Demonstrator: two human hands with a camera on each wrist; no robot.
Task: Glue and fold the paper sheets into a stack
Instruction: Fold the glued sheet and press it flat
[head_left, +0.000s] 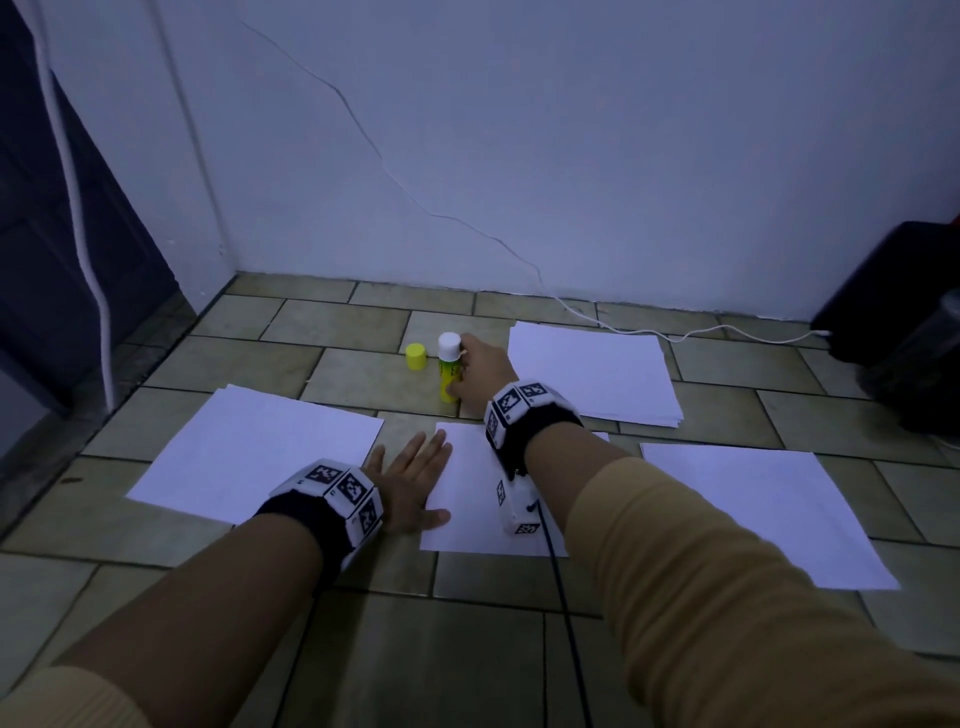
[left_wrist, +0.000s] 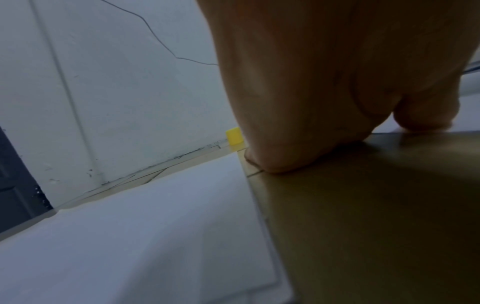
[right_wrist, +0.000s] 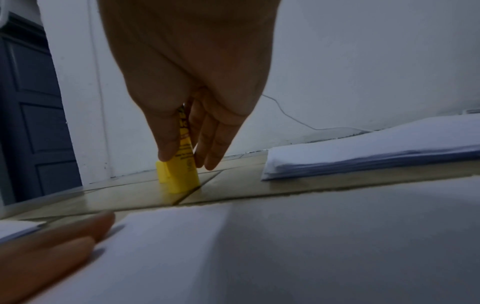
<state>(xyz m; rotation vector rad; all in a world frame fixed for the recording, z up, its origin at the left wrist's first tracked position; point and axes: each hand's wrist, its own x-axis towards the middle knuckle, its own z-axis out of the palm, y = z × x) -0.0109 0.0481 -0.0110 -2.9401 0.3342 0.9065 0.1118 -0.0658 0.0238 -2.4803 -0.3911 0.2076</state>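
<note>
A yellow glue stick (head_left: 448, 382) with a white top stands upright on the tiled floor, and my right hand (head_left: 467, 371) grips it between thumb and fingers. In the right wrist view the thumb and fingers (right_wrist: 211, 144) close around the stick (right_wrist: 182, 179), whose base touches the tile. Its yellow cap (head_left: 415, 356) stands loose just to the left. My left hand (head_left: 415, 475) lies flat with straight fingers on the left edge of the middle paper sheet (head_left: 467, 519). Single sheets lie at the left (head_left: 254, 457) and at the right (head_left: 763, 514).
A stack of white paper (head_left: 592, 374) lies at the back right, beside the glue stick. A white cable (head_left: 675, 335) runs along the wall to a black object (head_left: 904, 322) at the far right. A dark door (head_left: 52, 234) stands at the left.
</note>
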